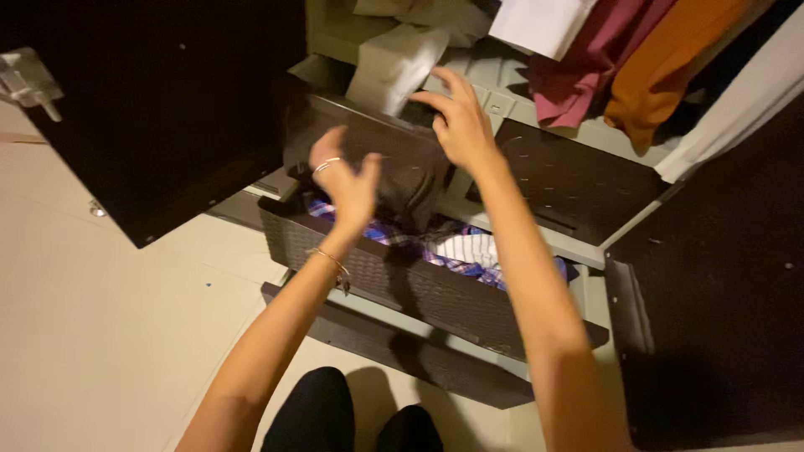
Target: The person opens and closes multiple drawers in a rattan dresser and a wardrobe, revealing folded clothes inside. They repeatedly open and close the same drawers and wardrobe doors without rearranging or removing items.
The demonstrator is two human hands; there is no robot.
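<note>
Both bare hands reach into a dark brown wardrobe over its pulled-out drawers. The left hand (347,180), with a ring on one finger and a thin bracelet at the wrist, hovers with its fingers loosely spread against the near side of a dark brown folded cloth (410,172); it touches the cloth rather than pinching it (motion blur softens the outline). The right hand (456,121) is raised above the far edge of the same cloth, its fingers spread and slightly curled, with nothing held between them.

The cloth sits above the open woven-textured dark brown drawer (402,280), draped partly over its back edge. Inside that drawer lie a blue and purple checked garment (394,236) and a white ribbed piece of fabric (471,249). A second, lower drawer (435,368) juts out below.

Above hang a maroon garment (578,71), an orange garment (662,71) and a white one (540,21). The open wardrobe door (159,109) stands to the left over the pale floor (100,335).
</note>
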